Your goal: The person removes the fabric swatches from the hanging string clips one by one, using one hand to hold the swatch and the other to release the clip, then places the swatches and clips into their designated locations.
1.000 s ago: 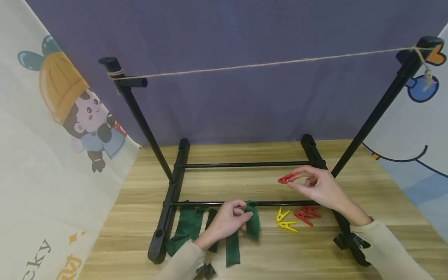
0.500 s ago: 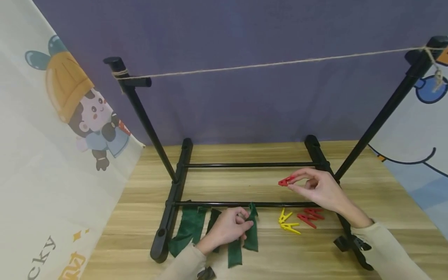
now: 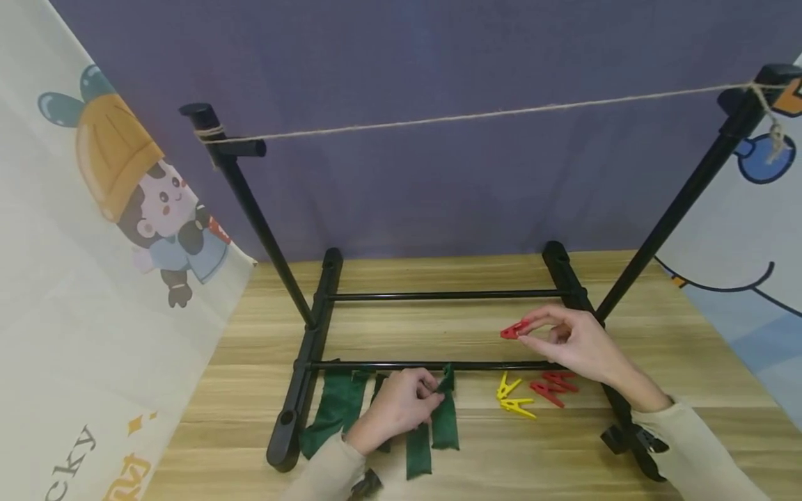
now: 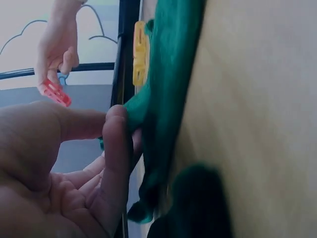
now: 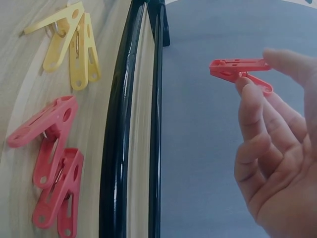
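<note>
My left hand (image 3: 401,402) pinches the top of a green cloth strip (image 3: 445,421) beside the rack's front bar. The left wrist view shows the strip's fabric (image 4: 171,79) between thumb and finger, its lower part hanging near the table. More green cloth pieces (image 3: 338,403) lie left of that hand, partly covered by it. A red clothespin (image 3: 514,330) is pinched by its handles between thumb and fingers of my right hand (image 3: 579,344), held above the rack's base. In the right wrist view that clothespin (image 5: 237,69) points away from the palm.
Two yellow clothespins (image 3: 515,400) and two red ones (image 3: 554,387) lie on the wooden table in front of the bar. A black rack (image 3: 311,348) has two uprights with a twine line (image 3: 476,115) strung between them. A dark blue backdrop (image 3: 407,188) stands behind.
The green strip in my left hand, bunched and folded a second ago, now hangs straighter, and that hand has shifted slightly left. My right hand keeps the red clothespin, a little lower than before.
</note>
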{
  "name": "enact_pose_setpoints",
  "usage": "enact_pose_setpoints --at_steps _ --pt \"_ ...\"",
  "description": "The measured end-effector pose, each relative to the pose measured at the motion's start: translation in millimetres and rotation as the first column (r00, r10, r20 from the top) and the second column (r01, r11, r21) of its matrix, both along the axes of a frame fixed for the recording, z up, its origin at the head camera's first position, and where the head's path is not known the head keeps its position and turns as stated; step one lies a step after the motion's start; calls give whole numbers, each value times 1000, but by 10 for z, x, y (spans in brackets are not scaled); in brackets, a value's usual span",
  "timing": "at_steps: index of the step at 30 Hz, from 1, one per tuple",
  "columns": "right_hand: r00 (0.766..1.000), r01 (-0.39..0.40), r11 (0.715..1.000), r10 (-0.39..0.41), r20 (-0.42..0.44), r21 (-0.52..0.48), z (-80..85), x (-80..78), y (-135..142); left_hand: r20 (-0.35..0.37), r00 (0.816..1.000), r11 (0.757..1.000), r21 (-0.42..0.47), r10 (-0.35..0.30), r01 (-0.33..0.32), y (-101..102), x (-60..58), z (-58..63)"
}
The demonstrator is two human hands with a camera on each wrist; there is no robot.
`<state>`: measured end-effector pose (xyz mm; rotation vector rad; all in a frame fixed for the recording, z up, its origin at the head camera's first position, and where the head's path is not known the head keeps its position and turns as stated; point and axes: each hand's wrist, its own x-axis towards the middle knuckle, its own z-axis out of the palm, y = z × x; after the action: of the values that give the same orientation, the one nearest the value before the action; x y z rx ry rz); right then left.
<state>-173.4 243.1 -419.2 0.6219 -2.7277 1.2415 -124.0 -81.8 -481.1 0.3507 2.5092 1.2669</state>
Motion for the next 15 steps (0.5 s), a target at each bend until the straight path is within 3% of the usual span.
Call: enact_pose_setpoints --at_steps 5,9,15 --pt "1000 -21 1000 21 12 7 -54 27 42 -65 997 996 -89 -34 28 -55 -49 86" --pt "999 -26 999 25 45 31 -85 49 62 -68 996 993 -105 -61 54 -111 -72 171" --pt "994 -36 997 28 103 75 -127 91 116 -44 998 995 -90 -53 48 -226 -119 305"
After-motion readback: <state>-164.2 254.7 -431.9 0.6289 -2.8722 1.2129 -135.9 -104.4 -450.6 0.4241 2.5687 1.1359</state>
